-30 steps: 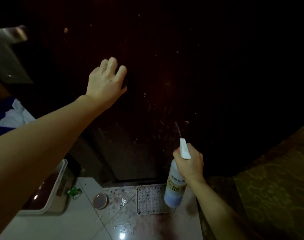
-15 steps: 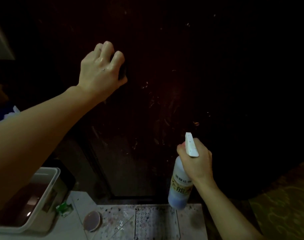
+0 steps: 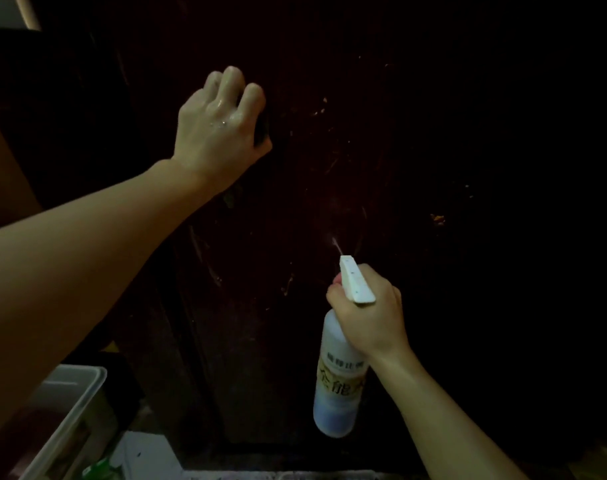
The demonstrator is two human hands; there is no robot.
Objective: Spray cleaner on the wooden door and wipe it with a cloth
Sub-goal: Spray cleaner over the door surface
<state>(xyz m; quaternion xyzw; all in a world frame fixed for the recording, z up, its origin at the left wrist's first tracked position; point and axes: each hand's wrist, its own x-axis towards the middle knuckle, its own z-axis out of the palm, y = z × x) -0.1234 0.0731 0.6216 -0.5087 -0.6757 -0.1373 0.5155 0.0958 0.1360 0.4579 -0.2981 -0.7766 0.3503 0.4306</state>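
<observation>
The dark wooden door (image 3: 381, 140) fills the view, with scratches and small yellowish specks on it. My left hand (image 3: 219, 129) is wet and holds a dark cloth (image 3: 262, 128) against the door at upper left; only the cloth's edge shows past my fingers. My right hand (image 3: 371, 313) grips the neck of a white spray bottle (image 3: 336, 372) at lower centre. Its white nozzle points up at the door and a thin jet of spray leaves the tip.
A white plastic tub (image 3: 70, 414) sits on the floor at lower left, beside a small green item (image 3: 98, 471). A strip of pale speckled floor (image 3: 260, 475) shows along the bottom edge under the door.
The view has tilted up, so less floor shows. My left hand with the cloth stays on the same part of the door. The bottle now sprays again, as it did a second ago.
</observation>
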